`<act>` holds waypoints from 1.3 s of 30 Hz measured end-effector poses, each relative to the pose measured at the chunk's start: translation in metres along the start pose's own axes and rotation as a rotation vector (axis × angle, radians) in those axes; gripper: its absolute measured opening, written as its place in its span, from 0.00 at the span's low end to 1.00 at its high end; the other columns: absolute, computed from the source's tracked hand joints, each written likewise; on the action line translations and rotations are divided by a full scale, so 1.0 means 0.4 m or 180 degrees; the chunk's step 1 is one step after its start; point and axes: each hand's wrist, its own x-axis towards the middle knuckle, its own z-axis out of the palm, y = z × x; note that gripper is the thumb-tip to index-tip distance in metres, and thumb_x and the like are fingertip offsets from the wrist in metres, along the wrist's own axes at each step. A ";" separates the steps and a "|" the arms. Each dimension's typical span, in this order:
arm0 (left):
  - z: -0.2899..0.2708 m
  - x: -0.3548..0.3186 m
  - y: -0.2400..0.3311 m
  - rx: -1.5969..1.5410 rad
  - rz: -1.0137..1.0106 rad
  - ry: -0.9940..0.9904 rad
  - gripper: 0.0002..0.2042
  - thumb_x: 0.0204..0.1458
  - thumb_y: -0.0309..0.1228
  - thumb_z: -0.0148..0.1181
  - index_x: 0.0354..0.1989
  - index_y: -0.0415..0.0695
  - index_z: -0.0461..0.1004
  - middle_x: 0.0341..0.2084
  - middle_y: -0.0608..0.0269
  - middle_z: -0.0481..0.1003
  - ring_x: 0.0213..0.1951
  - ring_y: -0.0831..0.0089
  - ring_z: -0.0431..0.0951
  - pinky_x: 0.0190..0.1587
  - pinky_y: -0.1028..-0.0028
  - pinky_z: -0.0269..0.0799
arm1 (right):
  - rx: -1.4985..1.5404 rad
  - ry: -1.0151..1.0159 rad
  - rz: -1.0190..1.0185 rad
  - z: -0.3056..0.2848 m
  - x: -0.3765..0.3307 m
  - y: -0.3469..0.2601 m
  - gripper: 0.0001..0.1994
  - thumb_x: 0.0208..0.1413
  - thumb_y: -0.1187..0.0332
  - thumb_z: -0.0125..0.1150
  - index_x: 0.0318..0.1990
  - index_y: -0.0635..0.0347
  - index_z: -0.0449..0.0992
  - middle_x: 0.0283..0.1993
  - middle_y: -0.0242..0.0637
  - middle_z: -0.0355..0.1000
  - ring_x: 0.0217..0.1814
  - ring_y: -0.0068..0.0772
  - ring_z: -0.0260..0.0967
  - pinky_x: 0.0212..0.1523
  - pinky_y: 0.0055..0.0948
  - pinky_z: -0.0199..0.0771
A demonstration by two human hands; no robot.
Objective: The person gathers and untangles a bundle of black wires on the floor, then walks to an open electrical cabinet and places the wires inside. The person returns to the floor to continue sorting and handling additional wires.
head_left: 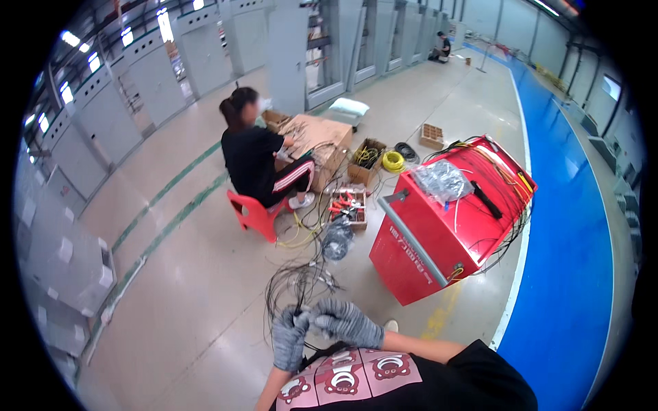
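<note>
Both my hands wear grey striped knit gloves and meet low in the picture, in front of my shirt. My left hand (289, 337) is closed around a bundle of thin black wires (299, 286), whose loose ends fan out above it toward the floor. Right beside it, my right hand (348, 322) has its fingers curled at the same bundle, touching the left hand. What its fingertips pinch is too small to make out.
A red tool cart (439, 233) carries a plastic bag and cables on the right. Ahead, a person (250, 154) sits on a red chair (255, 214) at a wooden work surface (325, 133). A box of red-handled tools (349, 205) and a yellow cable coil (393, 162) lie on the floor.
</note>
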 end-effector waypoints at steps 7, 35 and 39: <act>-0.063 0.009 -0.044 0.1237 0.0223 0.0393 0.15 0.53 0.39 0.53 0.39 0.38 0.71 0.28 0.55 0.73 0.31 0.67 0.74 0.35 0.72 0.68 | -0.0984 0.0463 0.0605 0.013 0.006 -0.013 0.10 0.55 0.69 0.53 0.43 0.61 0.72 0.35 0.39 0.72 0.33 0.27 0.69 0.35 0.25 0.70; -0.664 -0.313 -0.131 0.0854 -0.0089 0.4119 0.11 0.53 0.38 0.52 0.41 0.48 0.71 0.23 0.77 0.63 0.24 0.87 0.59 0.25 0.84 0.55 | -0.0836 -0.0819 0.1394 -0.033 0.111 0.294 0.12 0.60 0.67 0.46 0.43 0.61 0.74 0.33 0.32 0.73 0.34 0.18 0.67 0.38 0.18 0.67; -0.736 -0.471 0.061 0.1886 0.0856 0.4928 0.10 0.53 0.32 0.50 0.41 0.42 0.71 0.24 0.73 0.67 0.24 0.85 0.62 0.26 0.85 0.56 | -0.0814 -0.0747 0.1798 -0.157 0.137 0.431 0.11 0.59 0.67 0.47 0.39 0.62 0.74 0.33 0.31 0.73 0.31 0.17 0.68 0.33 0.18 0.66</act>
